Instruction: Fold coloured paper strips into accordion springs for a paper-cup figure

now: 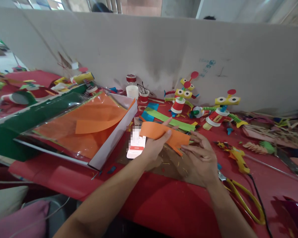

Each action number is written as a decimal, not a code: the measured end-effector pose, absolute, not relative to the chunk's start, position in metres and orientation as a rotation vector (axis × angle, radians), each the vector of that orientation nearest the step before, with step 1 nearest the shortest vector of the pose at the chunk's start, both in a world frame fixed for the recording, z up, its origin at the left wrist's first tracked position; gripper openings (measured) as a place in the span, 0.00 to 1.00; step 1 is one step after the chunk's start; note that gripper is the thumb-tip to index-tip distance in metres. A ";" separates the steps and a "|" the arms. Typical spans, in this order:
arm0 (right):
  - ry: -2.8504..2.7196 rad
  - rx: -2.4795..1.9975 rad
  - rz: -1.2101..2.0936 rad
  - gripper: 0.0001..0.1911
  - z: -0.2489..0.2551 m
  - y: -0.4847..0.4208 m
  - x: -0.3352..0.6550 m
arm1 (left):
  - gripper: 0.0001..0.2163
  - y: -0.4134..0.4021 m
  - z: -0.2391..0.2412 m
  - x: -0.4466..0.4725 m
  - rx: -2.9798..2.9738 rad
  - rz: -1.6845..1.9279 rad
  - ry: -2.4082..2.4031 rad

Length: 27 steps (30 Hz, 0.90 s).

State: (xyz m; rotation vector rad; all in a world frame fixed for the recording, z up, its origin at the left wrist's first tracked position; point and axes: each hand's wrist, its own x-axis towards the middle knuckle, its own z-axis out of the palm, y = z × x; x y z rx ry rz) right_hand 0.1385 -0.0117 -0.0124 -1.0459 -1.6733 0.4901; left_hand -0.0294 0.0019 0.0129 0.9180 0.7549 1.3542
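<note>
A piece of orange paper is held above the red table by both my hands. My left hand grips its near edge from below, thumb on top. My right hand pinches its right end with curled fingers. A phone lies flat just left of my left hand. Green paper strips lie just beyond the orange piece.
A plastic-wrapped pack of orange sheets lies at the left. Paper-cup robot figures stand by the white partition. A yellow glue gun and yellow-handled scissors lie at the right. Small cups and a jar stand at the back.
</note>
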 end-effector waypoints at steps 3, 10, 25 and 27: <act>-1.549 -1.096 0.709 0.07 -0.017 -0.009 0.136 | 0.25 0.004 0.011 -0.031 0.908 1.345 0.783; -1.387 -1.064 0.966 0.13 -0.022 -0.009 0.127 | 0.27 0.000 0.010 -0.026 0.854 1.365 0.796; -1.163 -1.211 0.553 0.07 -0.011 0.005 0.170 | 0.15 0.029 0.019 -0.068 0.564 1.562 0.956; -1.174 -1.195 0.542 0.07 -0.012 0.006 0.170 | 0.15 0.032 0.023 -0.076 0.514 1.569 0.899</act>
